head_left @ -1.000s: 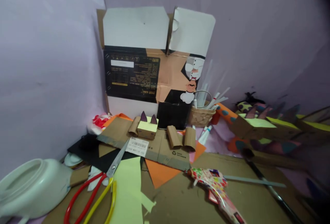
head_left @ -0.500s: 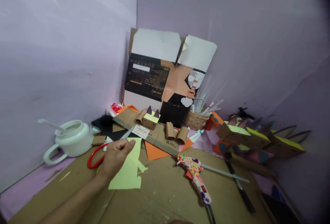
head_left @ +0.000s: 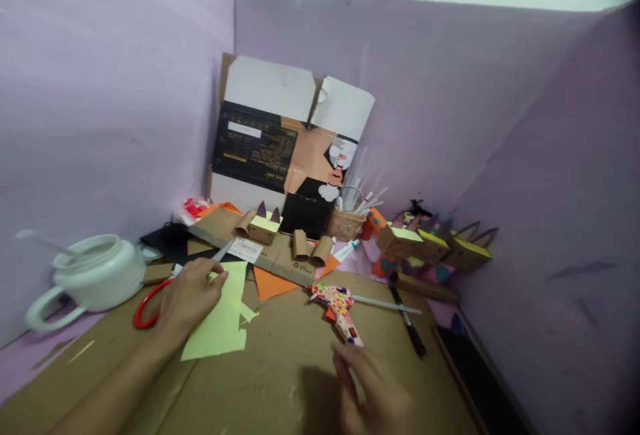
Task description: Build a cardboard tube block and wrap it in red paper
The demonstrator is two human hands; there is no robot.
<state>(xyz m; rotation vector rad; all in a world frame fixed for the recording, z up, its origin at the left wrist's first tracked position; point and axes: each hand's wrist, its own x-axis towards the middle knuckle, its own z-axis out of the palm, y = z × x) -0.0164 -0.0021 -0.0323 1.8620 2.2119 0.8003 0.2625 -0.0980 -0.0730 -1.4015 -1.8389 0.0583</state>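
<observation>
My left hand (head_left: 193, 298) hovers over or rests on the left edge of a pale yellow-green sheet of paper (head_left: 225, 318), its fingers curled and thumb drawn in; what they hold, if anything, is hidden. Beneath it lie scissors with a red handle (head_left: 145, 308), partly covered by the hand. Near the front edge, my right hand (head_left: 373, 385) is blurred, its fingers curled together just below the handle of a flower-patterned glue gun (head_left: 340, 308). What sits in those fingers cannot be made out. A translucent glue stick (head_left: 387, 305) sticks out of the gun's back.
A white mug-like pot (head_left: 100, 275) stands at the left. Behind are a small cardboard box with pointed ears (head_left: 265, 227), cardboard rolls (head_left: 300, 246), orange paper (head_left: 273, 283) and a basket of sticks (head_left: 347, 223). Eared boxes (head_left: 433, 246), a black-handled tool (head_left: 413, 335) and a dark tray-like object (head_left: 480, 375) lie right.
The view has swung right and tilted slightly up. My right hand has come up from the bottom edge toward the glue gun. My left hand's fingers have shifted; it stays over the scissors and paper.
</observation>
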